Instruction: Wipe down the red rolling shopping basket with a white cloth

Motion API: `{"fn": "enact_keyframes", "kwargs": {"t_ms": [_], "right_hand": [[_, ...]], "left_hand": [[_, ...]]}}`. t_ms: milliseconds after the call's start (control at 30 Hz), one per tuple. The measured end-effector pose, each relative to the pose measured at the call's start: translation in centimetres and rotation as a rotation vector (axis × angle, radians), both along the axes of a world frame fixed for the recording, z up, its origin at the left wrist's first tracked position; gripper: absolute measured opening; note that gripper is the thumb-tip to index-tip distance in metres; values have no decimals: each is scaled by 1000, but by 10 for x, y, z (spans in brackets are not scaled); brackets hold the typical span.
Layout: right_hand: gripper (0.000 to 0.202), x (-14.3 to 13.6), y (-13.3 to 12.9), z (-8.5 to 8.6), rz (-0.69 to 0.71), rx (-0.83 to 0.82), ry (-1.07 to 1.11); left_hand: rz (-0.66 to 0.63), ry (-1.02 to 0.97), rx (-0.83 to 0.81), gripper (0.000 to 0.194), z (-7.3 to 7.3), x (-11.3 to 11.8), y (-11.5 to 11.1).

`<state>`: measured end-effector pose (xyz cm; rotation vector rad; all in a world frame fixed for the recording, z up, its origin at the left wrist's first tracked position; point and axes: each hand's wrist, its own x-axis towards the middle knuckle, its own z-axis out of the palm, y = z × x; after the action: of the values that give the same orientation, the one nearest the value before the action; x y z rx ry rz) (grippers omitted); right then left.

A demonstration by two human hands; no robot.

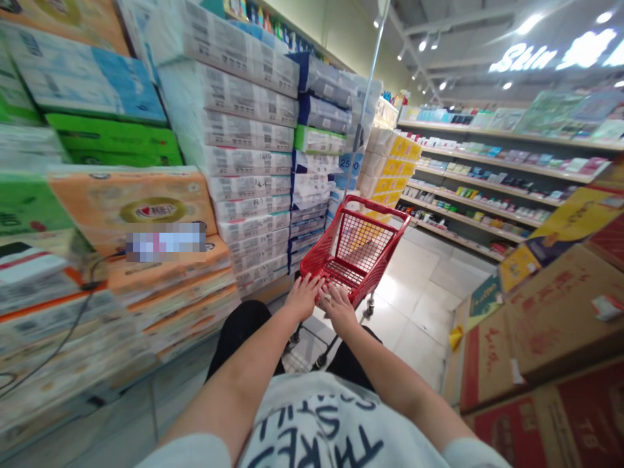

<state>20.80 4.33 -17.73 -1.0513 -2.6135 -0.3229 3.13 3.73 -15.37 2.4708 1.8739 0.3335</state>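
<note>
A red plastic shopping cart (363, 240) with a grid basket stands right in front of me, and its basket looks empty. Over the left part of its near edge lies my left hand (303, 297), fingers bent over the bar. Close beside it, my right hand (338, 307) holds the same edge farther right, with what looks like a ring on one finger. Both hands hide part of the bar beneath them. Below the basket, the cart's wheels (320, 361) show between my legs.
Tall stacks of white wrapped packs (248, 117) and orange tissue packs (141, 205) line the left side. Brown cardboard boxes (560, 312) are piled at right. A pale tiled floor (414, 299) runs ahead towards long product shelves (497, 153). A thin pole (373, 71) rises behind the cart.
</note>
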Motion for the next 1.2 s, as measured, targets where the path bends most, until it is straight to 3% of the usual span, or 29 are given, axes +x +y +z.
{"fn": "enact_keyframes", "kwargs": {"t_ms": [100, 200, 267, 333, 433, 533, 700, 900, 1100, 1200], "right_hand": [[53, 9, 11, 14, -12, -82, -4], [51, 13, 23, 34, -209, -97, 84], [52, 14, 23, 36, -278, -61, 114], [51, 14, 16, 28, -236, -45, 96], [40, 15, 4, 11, -60, -50, 14], [33, 19, 3, 12, 84, -66, -59], [39, 18, 20, 31, -77, -25, 91], [31, 15, 14, -2, 79, -5, 87], [64, 20, 29, 16, 145, 7, 223], [68, 22, 30, 7, 80, 88, 294]], "left_hand": [[22, -2, -7, 72, -4, 5, -1], [38, -24, -17, 74, -7, 6, 2], [43, -30, -27, 75, -8, 7, 4], [51, -27, -35, 74, -8, 7, 4], [62, -13, -40, 74, -8, 7, 3], [70, 12, -50, 74, -6, 7, 0], [89, 33, -82, 75, 0, 10, -3], [72, 78, -82, 68, 1, 11, -4], [83, 81, -115, 76, -1, 11, -2], [93, 76, -111, 79, -2, 12, -2]]}}
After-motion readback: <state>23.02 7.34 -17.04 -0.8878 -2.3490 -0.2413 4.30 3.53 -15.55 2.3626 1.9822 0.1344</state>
